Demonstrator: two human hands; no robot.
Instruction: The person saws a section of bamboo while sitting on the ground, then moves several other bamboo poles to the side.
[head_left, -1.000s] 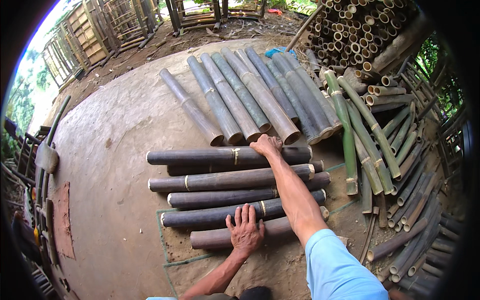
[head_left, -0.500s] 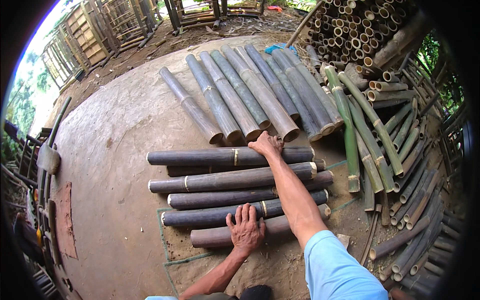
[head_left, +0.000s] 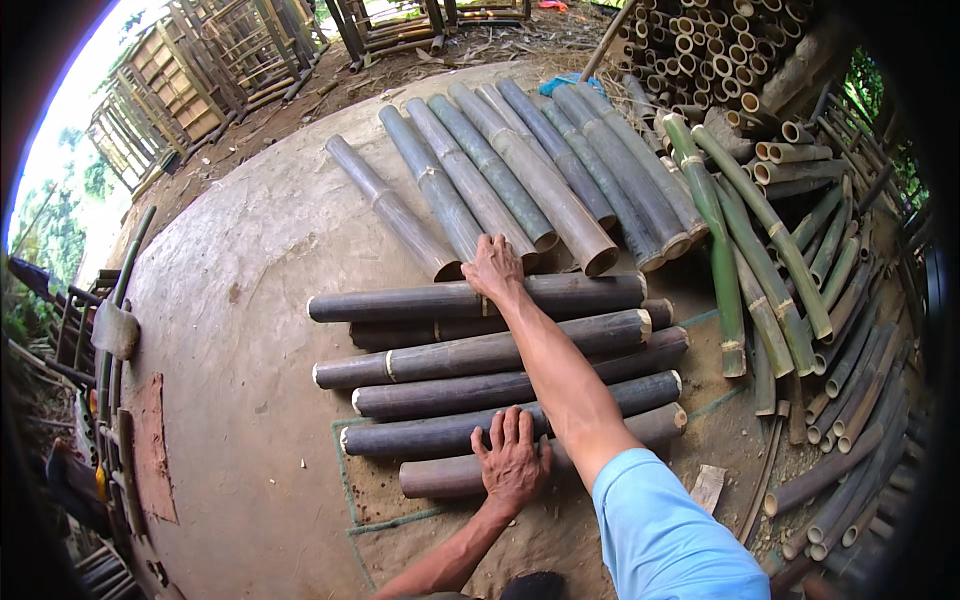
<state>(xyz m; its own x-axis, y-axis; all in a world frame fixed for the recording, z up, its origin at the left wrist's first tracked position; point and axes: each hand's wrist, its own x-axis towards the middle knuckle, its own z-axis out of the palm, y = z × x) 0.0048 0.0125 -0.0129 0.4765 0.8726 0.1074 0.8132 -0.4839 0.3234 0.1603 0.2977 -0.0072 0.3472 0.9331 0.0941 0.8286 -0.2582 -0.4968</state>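
Note:
Several dark bamboo poles (head_left: 440, 363) lie side by side across the ground before me, their cut ends pale. My left hand (head_left: 512, 462) rests spread on the two nearest poles, its palm over the brownish front one (head_left: 440, 478) and its fingertips against the blackish one (head_left: 400, 436) behind it. Reaching past these, my right hand (head_left: 495, 268) bends its fingers over the near end of a grey-green bamboo pole (head_left: 432, 185) in the far row. That hand also touches the farthest dark pole (head_left: 390, 304). Its fingertips are partly hidden.
More thick poles (head_left: 545, 180) slant away in the far row. Green bamboo lengths (head_left: 712, 250) and many thinner ones lie piled at right, below a stack of cut tubes (head_left: 720, 55). A shovel (head_left: 116, 330) lies at left; a green cord (head_left: 395, 520) runs along the ground.
My right hand has moved left along the farthest dark pole, from one far-row pole's end to its neighbour's. My left hand stays on the near poles. The whole view has shifted slightly.

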